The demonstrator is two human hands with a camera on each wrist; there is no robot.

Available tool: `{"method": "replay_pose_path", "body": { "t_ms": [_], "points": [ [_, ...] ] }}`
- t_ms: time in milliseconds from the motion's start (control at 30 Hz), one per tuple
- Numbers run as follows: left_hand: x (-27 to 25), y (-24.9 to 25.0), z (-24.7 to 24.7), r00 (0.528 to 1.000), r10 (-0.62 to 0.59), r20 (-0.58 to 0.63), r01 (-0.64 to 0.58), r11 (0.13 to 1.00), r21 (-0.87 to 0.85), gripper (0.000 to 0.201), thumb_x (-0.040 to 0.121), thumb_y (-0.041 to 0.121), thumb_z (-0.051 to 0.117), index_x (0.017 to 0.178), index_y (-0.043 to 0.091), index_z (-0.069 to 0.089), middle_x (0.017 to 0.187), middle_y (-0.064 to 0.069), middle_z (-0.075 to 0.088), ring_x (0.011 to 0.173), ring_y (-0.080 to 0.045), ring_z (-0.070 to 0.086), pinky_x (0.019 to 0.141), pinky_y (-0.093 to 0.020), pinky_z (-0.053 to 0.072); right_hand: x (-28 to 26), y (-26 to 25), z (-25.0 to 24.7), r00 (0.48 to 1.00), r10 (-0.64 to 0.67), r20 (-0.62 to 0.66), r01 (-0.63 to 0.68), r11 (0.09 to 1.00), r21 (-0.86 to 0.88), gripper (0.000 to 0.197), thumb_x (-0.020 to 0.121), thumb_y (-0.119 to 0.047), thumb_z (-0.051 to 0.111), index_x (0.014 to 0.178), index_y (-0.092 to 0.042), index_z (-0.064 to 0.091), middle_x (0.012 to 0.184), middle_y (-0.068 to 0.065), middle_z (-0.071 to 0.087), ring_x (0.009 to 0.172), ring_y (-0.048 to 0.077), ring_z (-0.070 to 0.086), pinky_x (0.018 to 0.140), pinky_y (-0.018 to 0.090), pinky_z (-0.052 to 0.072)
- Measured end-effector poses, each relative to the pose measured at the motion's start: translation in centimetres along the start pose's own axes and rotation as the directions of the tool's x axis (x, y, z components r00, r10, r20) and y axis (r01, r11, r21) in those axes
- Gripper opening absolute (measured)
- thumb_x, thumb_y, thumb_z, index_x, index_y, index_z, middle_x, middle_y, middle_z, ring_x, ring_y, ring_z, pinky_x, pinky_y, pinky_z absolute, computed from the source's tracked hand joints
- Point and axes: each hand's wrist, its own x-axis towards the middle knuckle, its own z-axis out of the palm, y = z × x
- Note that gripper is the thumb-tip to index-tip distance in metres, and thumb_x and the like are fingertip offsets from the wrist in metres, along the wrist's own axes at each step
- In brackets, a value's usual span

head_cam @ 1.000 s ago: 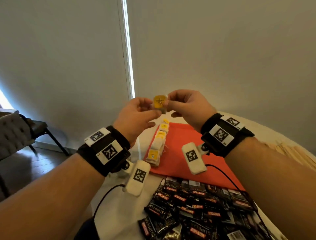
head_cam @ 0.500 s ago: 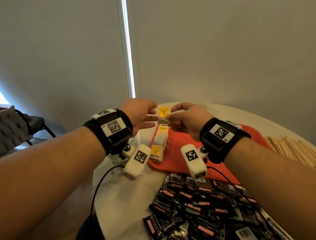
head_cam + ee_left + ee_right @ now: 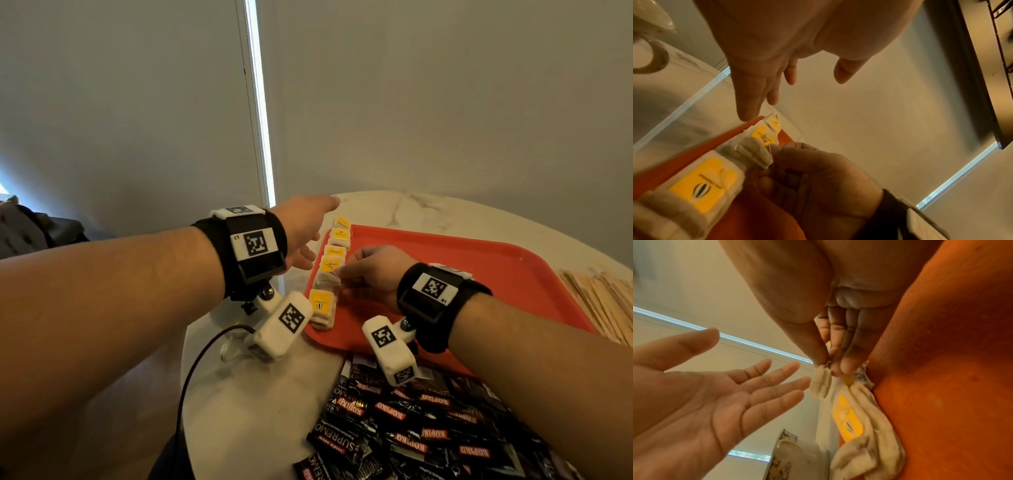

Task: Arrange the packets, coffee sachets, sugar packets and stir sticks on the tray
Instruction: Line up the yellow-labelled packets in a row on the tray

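Observation:
A row of tea bag packets [image 3: 331,263] with yellow tags lies along the left edge of the red tray [image 3: 445,274]. My right hand [image 3: 342,275] pinches the top of one pale tea bag [image 3: 821,381] in the middle of that row, thumb against fingertips. My left hand [image 3: 310,240] hovers just left of the row with its fingers spread and straight, holding nothing [image 3: 725,394]. The left wrist view shows the tagged packets [image 3: 702,183] on the tray and my right hand [image 3: 818,170] beside them.
A heap of black coffee sachets [image 3: 411,428] lies on the white round table in front of the tray. Wooden stir sticks [image 3: 603,301] lie to the tray's right. A chair [image 3: 30,226] stands far left on the floor.
Both hands came down from mid-air to the tray with the tea bag. The left hand let go and opened; the right hand still pinches the bag, now in the row.

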Motion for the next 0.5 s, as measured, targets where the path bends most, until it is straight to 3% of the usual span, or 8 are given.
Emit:
{"method": "replay_pose_path", "body": {
  "t_ms": [67, 167, 333, 500],
  "points": [
    [0.6, -0.2, 0.1, 1.0, -0.026, 0.011, 0.026, 0.999, 0.022, 0.07, 0.104, 0.052, 0.053, 0.159, 0.014, 0.034, 0.151, -0.023, 0.049, 0.13, -0.054, 0.052, 0.099, -0.055, 0.05, 0.2, 0.0, 0.2, 1.0, -0.011, -0.012, 0.011, 1.0, -0.005, 0.016, 0.085, 0.002, 0.076, 0.085, -0.005, 0.062, 0.085, 0.02, 0.072, 0.076, 0.032, 0.069, 0.079, 0.044, 0.061],
    [1.2, -0.4, 0.2, 0.997, -0.066, 0.034, 0.065, 0.997, 0.037, 0.074, 0.103, 0.054, 0.053, 0.162, 0.015, 0.028, 0.156, -0.025, 0.043, 0.134, -0.058, 0.047, 0.106, -0.061, 0.045, 0.2, 0.1, 0.3, 1.0, 0.004, 0.007, -0.004, 1.0, -0.006, 0.013, 0.086, -0.001, 0.076, 0.093, 0.0, 0.065, 0.086, 0.021, 0.073, 0.075, 0.031, 0.069, 0.071, 0.038, 0.061],
    [1.4, -0.3, 0.7, 0.99, -0.119, 0.078, 0.112, 0.99, 0.083, 0.075, 0.103, 0.056, 0.052, 0.163, 0.018, 0.025, 0.161, -0.025, 0.036, 0.135, -0.061, 0.043, 0.101, -0.061, 0.046, 0.1, 0.6, 0.0, 0.999, 0.012, 0.038, -0.011, 1.0, -0.016, 0.018, 0.088, -0.004, 0.076, 0.102, 0.005, 0.069, 0.087, 0.021, 0.073, 0.075, 0.029, 0.069, 0.075, 0.038, 0.06],
    [1.8, -0.2, 0.8, 0.985, -0.147, 0.088, 0.136, 0.984, 0.119, 0.081, 0.101, 0.061, 0.052, 0.164, 0.021, 0.021, 0.163, -0.025, 0.033, 0.135, -0.063, 0.042, 0.109, -0.067, 0.042, -0.4, 0.7, -0.6, 0.999, -0.003, 0.045, 0.004, 1.0, -0.018, 0.012, 0.088, -0.003, 0.075, 0.097, 0.003, 0.069, 0.081, 0.02, 0.072, 0.064, 0.024, 0.069, 0.062, 0.031, 0.06]
  ]
}}
